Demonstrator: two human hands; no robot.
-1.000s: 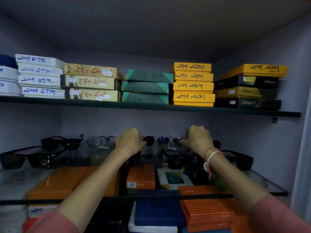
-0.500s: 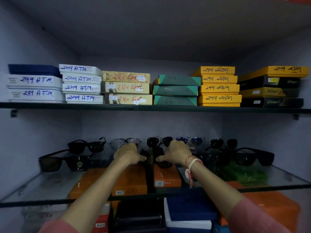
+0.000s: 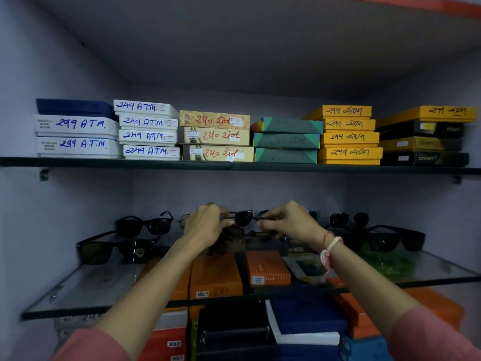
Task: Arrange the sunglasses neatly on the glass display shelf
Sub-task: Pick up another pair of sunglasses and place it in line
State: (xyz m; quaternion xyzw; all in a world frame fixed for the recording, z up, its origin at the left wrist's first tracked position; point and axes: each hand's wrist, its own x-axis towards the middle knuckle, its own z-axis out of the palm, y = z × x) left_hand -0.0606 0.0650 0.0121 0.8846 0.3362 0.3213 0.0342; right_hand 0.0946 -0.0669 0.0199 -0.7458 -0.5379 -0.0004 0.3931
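Both hands hold one pair of dark sunglasses [image 3: 243, 218] above the middle of the glass display shelf [image 3: 86, 290]. My left hand [image 3: 205, 226] grips its left side, my right hand [image 3: 289, 221] pinches its right side. The pair hangs slightly above the shelf's back row. On the left stand two black pairs, one in front [image 3: 109, 250] and one behind [image 3: 144, 226]. At the right sit a round-lens pair [image 3: 347, 220] and a wide black pair [image 3: 395, 239]. More glasses behind my hands are mostly hidden.
The upper shelf [image 3: 234, 166] carries stacked boxes: white ones [image 3: 78, 134] at left, yellow ones [image 3: 348, 138] at right. Orange [image 3: 216, 277] and blue boxes [image 3: 307, 316] lie under the glass shelf. Walls close in on both sides.
Both hands have risen from the shelf surface and now hold a dark pair of sunglasses between them. The view has shifted left and closer.
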